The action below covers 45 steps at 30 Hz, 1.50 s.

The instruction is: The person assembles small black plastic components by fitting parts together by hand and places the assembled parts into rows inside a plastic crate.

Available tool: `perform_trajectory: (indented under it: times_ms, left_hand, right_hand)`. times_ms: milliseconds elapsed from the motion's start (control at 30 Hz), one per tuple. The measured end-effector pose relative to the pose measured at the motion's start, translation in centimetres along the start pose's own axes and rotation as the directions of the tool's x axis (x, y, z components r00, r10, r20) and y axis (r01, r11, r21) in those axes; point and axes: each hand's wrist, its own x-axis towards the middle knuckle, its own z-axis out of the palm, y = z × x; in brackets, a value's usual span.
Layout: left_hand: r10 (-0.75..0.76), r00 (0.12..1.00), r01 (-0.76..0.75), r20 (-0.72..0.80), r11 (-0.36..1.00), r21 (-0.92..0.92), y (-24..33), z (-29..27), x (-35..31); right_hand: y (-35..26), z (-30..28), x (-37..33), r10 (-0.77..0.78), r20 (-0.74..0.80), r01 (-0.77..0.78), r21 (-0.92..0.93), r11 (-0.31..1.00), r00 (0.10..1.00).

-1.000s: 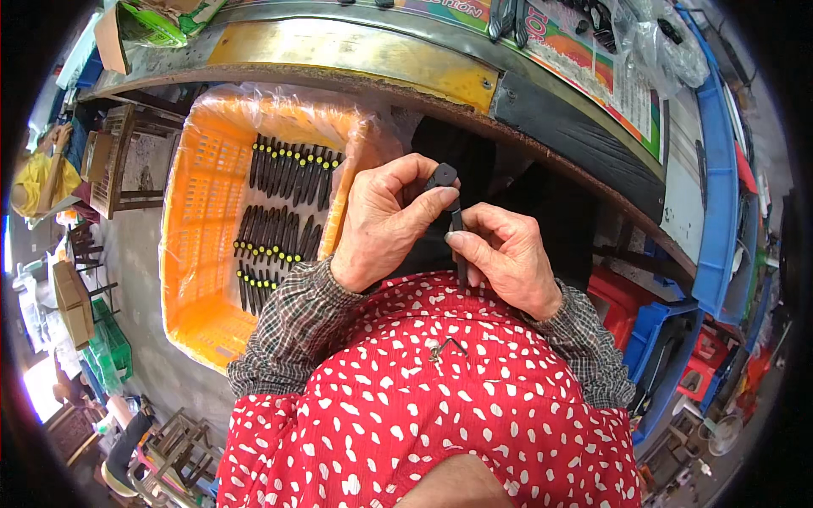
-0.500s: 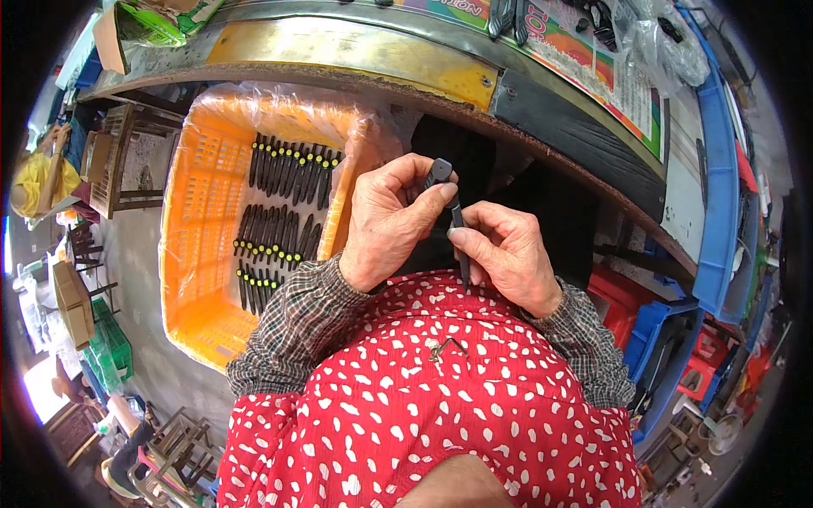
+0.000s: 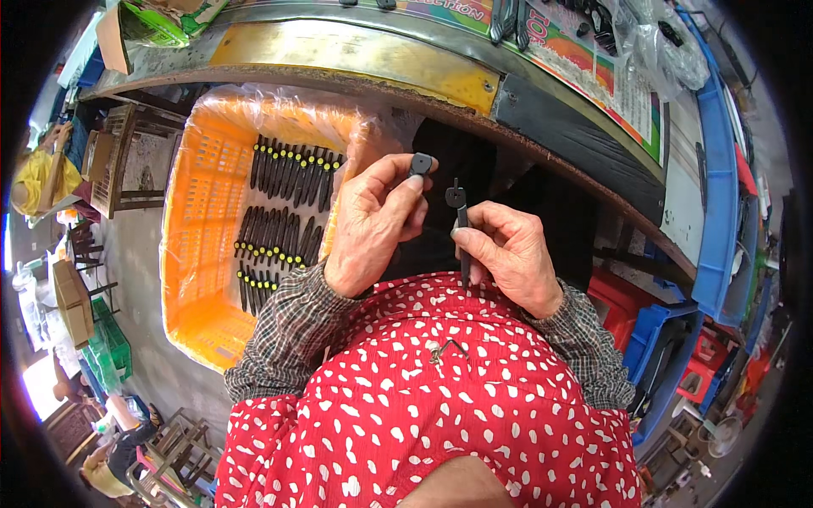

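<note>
The rod (image 3: 462,229) stands near upright in the right hand (image 3: 512,254), its long axis running up and away from the chest, its small black head on top. The right fingers are pinched around the shaft, low down. Up and to the left of that head sits the cap (image 3: 420,162) — a small dark piece nipped between thumb and fingertip of the left hand (image 3: 373,224), the other fingers curled. The two pieces are near but apart, a clear gap between them; the cap lies a touch higher than the rod's head and on the left side, so the left hand is the nearer one to closing it. Both hands hover above the lap, under the bench edge (image 3: 508,135). Further left, the orange crate (image 3: 199,254) holds rows of rods (image 3: 275,220) with yellow tips, lying side by side.
</note>
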Motion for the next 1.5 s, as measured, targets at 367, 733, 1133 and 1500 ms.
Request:
perform_trajectory:
  times_ms: [367, 733, 1133, 1500]
  left_hand:
    - [-0.061, 0.992, 0.065, 0.113, 0.997, -0.032, -0.9, -1.5, -2.1]
    - [-0.035, 0.997, 0.033, 0.072, 0.999, 0.032, -0.9, -0.5, -2.3]
    - [-0.002, 0.999, 0.000, 0.054, 1.000, 0.031, -1.5, 0.4, -2.1]
    - [-0.016, 0.997, 0.014, 0.078, 1.000, 0.021, -2.0, 0.5, -2.0]
  right_hand:
    - [0.2, 0.1, 0.1, -0.048, -0.020, 0.049, 0.024, 0.999, 0.999]
    - [0.2, 0.5, 0.2, -0.051, -0.053, 0.056, 0.103, 0.993, 0.997]
    - [0.6, 0.6, 0.1, -0.123, -0.044, 0.127, 0.098, 0.987, 0.991]
    - [0.9, 0.8, 0.0, -0.143, -0.048, 0.148, 0.109, 0.983, 0.989]
